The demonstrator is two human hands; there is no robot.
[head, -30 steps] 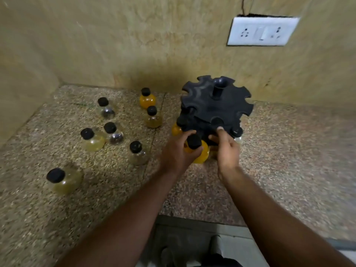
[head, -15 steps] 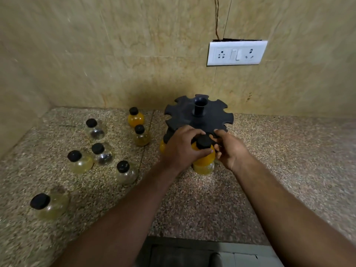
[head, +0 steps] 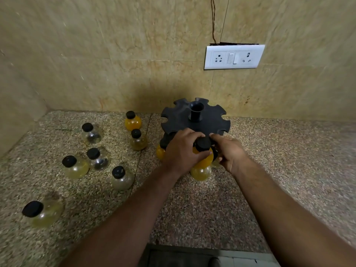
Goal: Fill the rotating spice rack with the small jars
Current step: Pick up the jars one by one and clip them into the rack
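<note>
Item: orange jar [head: 204, 158], gripped by my left hand [head: 182, 150] at the spice rack's [head: 194, 122] front edge. My right hand [head: 232, 154] touched its cap; grip unclear. Loose jars [head: 121, 177] stood on the tabletop [head: 289, 160], left.

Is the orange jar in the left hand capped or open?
Capped: a black cap tops the orange jar the left hand grips.
</note>
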